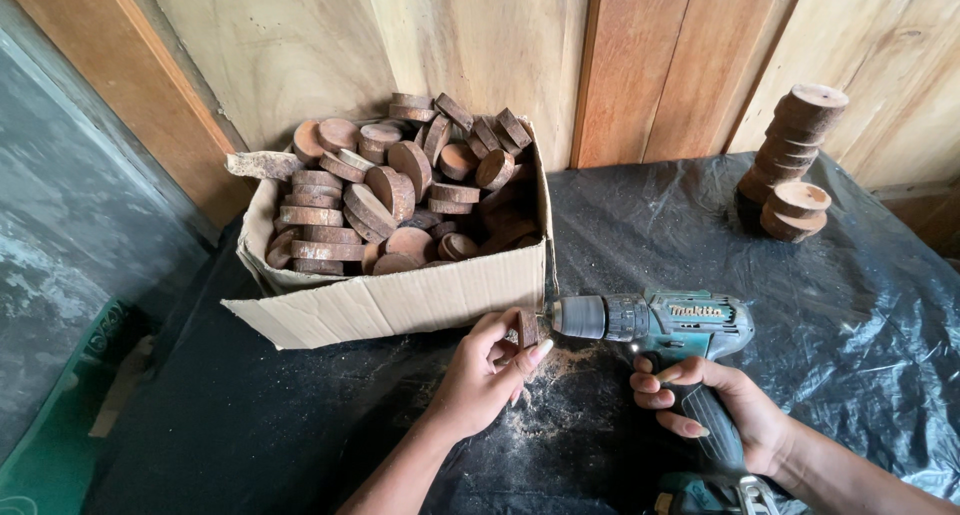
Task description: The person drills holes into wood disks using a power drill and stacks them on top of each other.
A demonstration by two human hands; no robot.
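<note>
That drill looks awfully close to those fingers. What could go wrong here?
1. The left hand pinches a small wooden disc right at the tip of the cordless drill, so a slip could likely hit the fingertips.
2. With no clamp, the disc may spin or tear loose.
3. Sawdust lies on the black plastic sheet, which could let things slide.

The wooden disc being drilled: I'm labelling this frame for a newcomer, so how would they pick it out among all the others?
Start at the cardboard box heaped with round wooden discs on the black plastic sheet. Just in front of its right corner, the left hand pinches one wooden disc on edge against the teal cordless drill gripped by the right hand. It alone is held, outside the box.
</note>
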